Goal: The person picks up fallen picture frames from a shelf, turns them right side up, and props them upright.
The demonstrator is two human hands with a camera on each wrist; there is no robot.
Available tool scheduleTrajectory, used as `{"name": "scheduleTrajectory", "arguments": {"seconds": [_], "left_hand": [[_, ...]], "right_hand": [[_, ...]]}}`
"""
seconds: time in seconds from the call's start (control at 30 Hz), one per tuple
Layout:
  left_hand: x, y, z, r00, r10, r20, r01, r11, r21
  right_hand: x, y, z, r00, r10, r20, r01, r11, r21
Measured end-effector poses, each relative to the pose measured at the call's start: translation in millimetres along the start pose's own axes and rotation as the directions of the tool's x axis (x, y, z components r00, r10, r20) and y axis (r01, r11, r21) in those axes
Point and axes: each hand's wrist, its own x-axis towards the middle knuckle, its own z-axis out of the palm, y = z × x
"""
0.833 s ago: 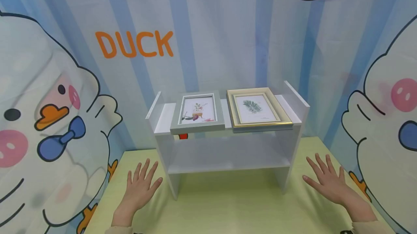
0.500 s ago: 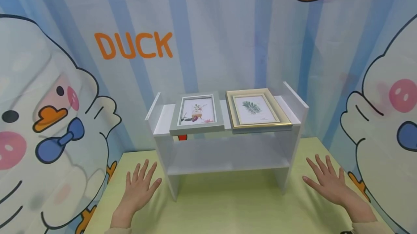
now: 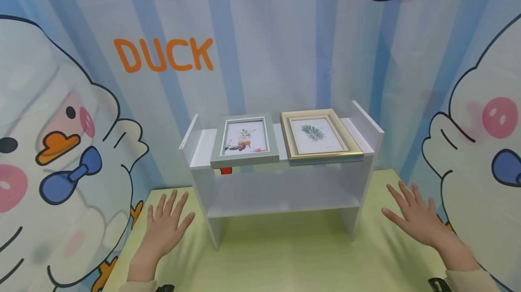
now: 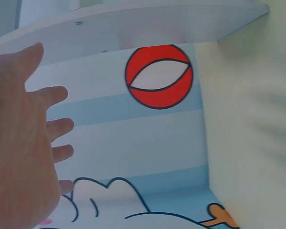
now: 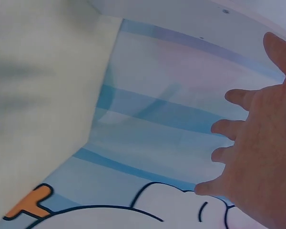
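Note:
A white two-tier shelf [image 3: 281, 192] stands on the pale yellow-green table. On its top board lies a grey picture frame [image 3: 217, 147] with a flower print, at the left. To the right of it, a cream and gold picture frame [image 3: 355, 146] with a green leaf print lies face up. My left hand [image 3: 164, 226] is spread, fingers straight, to the left of the shelf and apart from it. On the other side my right hand [image 3: 419, 217] is likewise spread, holding nothing. Both wrist views show the palms, the left hand [image 4: 21, 138] and right hand [image 5: 262, 148], near the shelf's side panels.
The table [image 3: 285, 260] carries the shelf, and its surface extends in front of it. A curtain [image 3: 268, 43] with blue stripes, white ducks and orange lettering hangs behind and on both sides. The shelf's raised side panels [image 3: 366, 122] flank the frames.
Both hands have moved slightly outward and up in the head view, away from the shelf. The view itself has shifted a little. The shelf and both picture frames have stayed in place.

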Motion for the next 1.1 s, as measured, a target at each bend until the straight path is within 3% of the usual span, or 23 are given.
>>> {"name": "scheduleTrajectory", "arguments": {"seconds": [0.13,0.27,0.5,0.63,0.93,1.1], "left_hand": [[4.6,3.4,-19.7,0.999,0.021,-0.033,-0.02,0.999,0.025],[9.8,10.2,-44.1,0.994,0.059,-0.089,-0.056,0.998,0.036],[18.7,23.7,-88.8,0.97,0.129,-0.208,-0.127,0.992,0.022],[26.6,30.6,-108.4,0.955,0.17,-0.243,-0.165,0.985,0.042],[44.3,47.2,-139.5,0.95,0.214,-0.228,-0.211,0.977,0.038],[54.5,59.9,-157.2,0.944,0.24,-0.227,-0.247,0.969,0.001]], "right_hand": [[5,-6,-19,1.0,-0.004,-0.004,0.004,1.0,-0.002],[8,-15,-41,0.998,-0.03,-0.058,0.029,0.999,-0.024],[18,-33,-79,0.982,-0.111,-0.153,0.103,0.993,-0.059],[25,-44,-98,0.972,-0.152,-0.181,0.138,0.987,-0.086],[39,-68,-130,0.959,-0.199,-0.202,0.182,0.978,-0.101],[49,-93,-143,0.962,-0.211,-0.176,0.202,0.977,-0.068]]}}
